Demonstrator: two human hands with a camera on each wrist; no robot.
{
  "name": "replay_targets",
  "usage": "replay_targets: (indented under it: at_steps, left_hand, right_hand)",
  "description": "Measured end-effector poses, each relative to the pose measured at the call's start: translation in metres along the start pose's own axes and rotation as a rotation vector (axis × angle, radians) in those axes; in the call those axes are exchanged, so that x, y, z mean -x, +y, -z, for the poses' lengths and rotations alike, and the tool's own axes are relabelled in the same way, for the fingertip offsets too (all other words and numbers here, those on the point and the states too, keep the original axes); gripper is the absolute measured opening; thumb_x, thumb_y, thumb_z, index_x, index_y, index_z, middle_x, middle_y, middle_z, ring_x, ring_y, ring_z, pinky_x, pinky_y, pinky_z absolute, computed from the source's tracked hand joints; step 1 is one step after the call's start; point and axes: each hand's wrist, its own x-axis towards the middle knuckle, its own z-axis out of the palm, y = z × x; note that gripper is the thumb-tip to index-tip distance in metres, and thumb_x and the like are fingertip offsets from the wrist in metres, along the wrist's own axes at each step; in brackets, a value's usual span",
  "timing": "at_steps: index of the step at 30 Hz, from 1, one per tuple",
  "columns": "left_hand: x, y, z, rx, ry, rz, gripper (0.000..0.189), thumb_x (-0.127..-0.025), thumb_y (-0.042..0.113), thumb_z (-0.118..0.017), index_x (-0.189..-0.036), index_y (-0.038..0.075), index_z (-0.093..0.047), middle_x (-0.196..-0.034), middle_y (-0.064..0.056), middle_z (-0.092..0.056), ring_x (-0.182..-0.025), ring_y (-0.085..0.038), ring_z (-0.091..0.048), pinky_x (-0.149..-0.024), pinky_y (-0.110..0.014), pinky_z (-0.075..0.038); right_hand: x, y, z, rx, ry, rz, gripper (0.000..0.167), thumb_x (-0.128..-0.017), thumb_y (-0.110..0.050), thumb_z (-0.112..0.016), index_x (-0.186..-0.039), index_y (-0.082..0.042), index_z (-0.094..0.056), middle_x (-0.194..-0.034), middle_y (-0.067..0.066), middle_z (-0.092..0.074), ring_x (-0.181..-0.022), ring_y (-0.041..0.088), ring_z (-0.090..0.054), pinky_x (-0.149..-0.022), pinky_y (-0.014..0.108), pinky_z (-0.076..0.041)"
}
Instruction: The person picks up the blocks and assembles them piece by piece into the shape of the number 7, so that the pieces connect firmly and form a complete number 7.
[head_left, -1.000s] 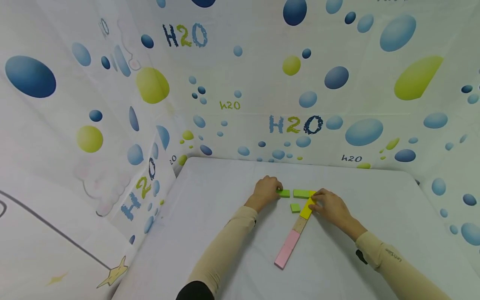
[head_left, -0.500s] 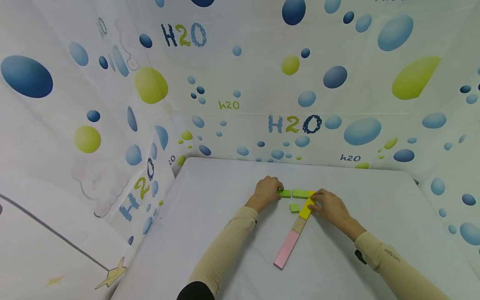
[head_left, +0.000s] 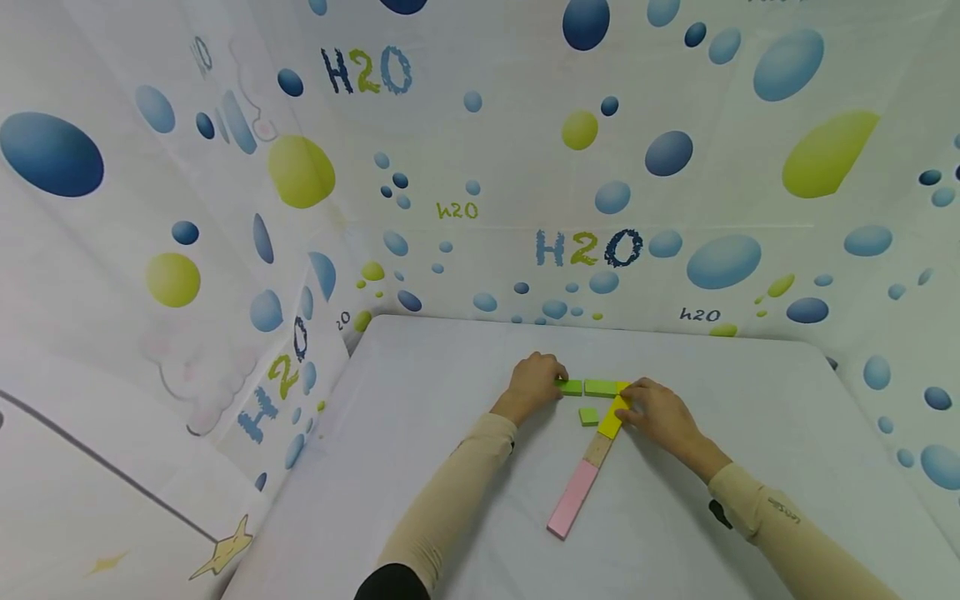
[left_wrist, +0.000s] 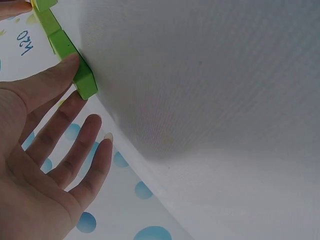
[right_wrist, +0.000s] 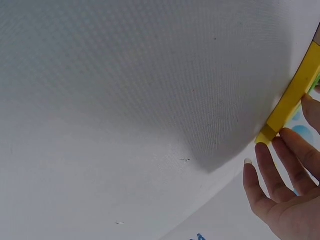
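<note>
My left hand (head_left: 534, 385) pinches the end of a green block (head_left: 572, 387) between thumb and forefinger; its other fingers extend loosely in the left wrist view. This block lies in line with another green block (head_left: 600, 388), a narrow gap between their ends. At that row's right end, my right hand (head_left: 662, 414) rests its thumb and fingertips against the near side and end of the yellow blocks (right_wrist: 295, 92), fingers fairly straight. A slanted line runs down from the yellow through a bare wood block (head_left: 597, 450) to a pink block (head_left: 573, 500).
A small green block (head_left: 588, 417) lies loose inside the corner, left of the yellow. All of it sits on a white-covered table (head_left: 420, 400). Behind and to the left hangs a white curtain (head_left: 510, 150) printed with blue and green dots.
The green block in my left hand has slid a little to the right, narrowing the gap to its neighbour. My right hand stays against the yellow blocks.
</note>
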Motion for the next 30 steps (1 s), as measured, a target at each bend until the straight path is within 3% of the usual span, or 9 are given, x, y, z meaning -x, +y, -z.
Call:
replay_targets:
  at_steps: [9, 17, 30]
  left_hand:
    - [-0.0002, 0.0012, 0.0005, 0.009, -0.013, 0.012, 0.03, -0.086, 0.025, -0.088, -0.115, 0.023, -0.082, -0.113, 0.004, -0.073, -0.104, -0.018, -0.064, -0.087, -0.035, -0.054]
    - [-0.0005, 0.0009, 0.0006, 0.001, -0.005, 0.008, 0.031, -0.085, 0.026, -0.088, -0.115, 0.023, -0.082, -0.113, 0.004, -0.073, -0.103, -0.018, -0.064, -0.087, -0.034, -0.055]
    - [-0.0007, 0.0028, 0.0028, 0.016, -0.018, 0.026, 0.031, -0.085, 0.025, -0.089, -0.115, 0.023, -0.082, -0.112, 0.005, -0.073, -0.103, -0.017, -0.063, -0.088, -0.034, -0.054]
  right_hand:
    - [0.0003, -0.0012, 0.0002, 0.008, 0.002, -0.014, 0.052, -0.088, -0.023, -0.086, -0.133, -0.003, -0.069, -0.114, 0.014, -0.07, -0.1, 0.031, -0.068, -0.088, 0.051, -0.056]
    - [0.0014, -0.0004, -0.0006, 0.028, -0.012, 0.008, 0.042, -0.09, -0.023, -0.084, -0.128, -0.007, -0.074, -0.114, 0.011, -0.068, -0.094, 0.026, -0.066, -0.082, 0.047, -0.057]
    - [0.0003, 0.0003, 0.002, 0.024, 0.003, 0.07, 0.037, -0.09, -0.021, -0.084, -0.122, -0.004, -0.077, -0.112, 0.012, -0.068, -0.093, 0.027, -0.066, -0.078, 0.046, -0.057]
